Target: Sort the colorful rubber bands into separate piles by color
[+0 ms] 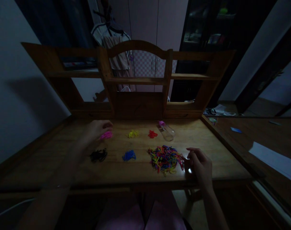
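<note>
A mixed heap of coloured elastic bands (165, 158) lies on the wooden desk (140, 171). Small sorted piles lie around it: pink (106, 135), yellow (133, 133), red (152, 134), black (98, 155) and blue (129, 155). My left hand (97, 129) reaches over the pink pile, fingertips touching it. My right hand (200, 163) rests on the desk at the right edge of the mixed heap, fingers curled and pinched near the bands; whether it holds one I cannot tell.
A clear bottle with a pink cap (166, 130) lies on its side behind the heap. A wooden hutch with shelves (136, 80) backs the desk. A side table (260, 137) on the right carries papers. The room is dim.
</note>
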Demonstrator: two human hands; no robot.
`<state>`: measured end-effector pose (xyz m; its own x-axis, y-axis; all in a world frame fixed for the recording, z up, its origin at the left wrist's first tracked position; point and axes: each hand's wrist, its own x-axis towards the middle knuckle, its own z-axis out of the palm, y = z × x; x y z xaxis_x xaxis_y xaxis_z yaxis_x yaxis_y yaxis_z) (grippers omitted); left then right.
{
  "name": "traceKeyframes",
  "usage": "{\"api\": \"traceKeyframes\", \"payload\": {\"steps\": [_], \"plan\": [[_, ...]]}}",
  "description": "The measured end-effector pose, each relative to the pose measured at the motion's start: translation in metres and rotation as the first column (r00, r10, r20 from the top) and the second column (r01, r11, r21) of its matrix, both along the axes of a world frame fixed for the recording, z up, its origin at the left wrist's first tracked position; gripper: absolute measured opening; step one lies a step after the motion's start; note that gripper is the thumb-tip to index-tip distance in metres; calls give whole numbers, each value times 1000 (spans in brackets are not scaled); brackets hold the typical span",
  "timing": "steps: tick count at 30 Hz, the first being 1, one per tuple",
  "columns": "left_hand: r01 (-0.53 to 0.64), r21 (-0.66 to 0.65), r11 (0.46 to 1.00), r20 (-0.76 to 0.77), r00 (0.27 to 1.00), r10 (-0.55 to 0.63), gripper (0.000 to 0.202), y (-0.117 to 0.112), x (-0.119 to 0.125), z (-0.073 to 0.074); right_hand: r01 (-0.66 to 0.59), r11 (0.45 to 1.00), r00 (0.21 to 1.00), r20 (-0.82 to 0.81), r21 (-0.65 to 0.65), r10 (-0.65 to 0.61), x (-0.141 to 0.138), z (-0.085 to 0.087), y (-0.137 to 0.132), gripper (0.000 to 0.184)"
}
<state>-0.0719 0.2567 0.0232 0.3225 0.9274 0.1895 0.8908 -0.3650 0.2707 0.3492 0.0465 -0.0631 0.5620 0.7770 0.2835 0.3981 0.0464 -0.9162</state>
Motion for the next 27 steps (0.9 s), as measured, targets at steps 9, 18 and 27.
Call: {"api": "traceKeyframes", "payload": {"steps": [9, 18, 27], "plan": [[32, 104, 994, -39, 999, -28, 23, -20, 16, -18, 24, 1000, 998, -66, -2, -24, 4, -5, 3, 29], [322, -203, 924, 524, 833, -175, 18, -192, 123, -70, 62, 996, 905, 425, -59, -31, 10, 13, -30, 26], [325, -258, 910, 710, 702, -50, 28, -211, 169, -83, -356, 875, 686, 543, -328, 483, 11, 14, 6, 33]]}}
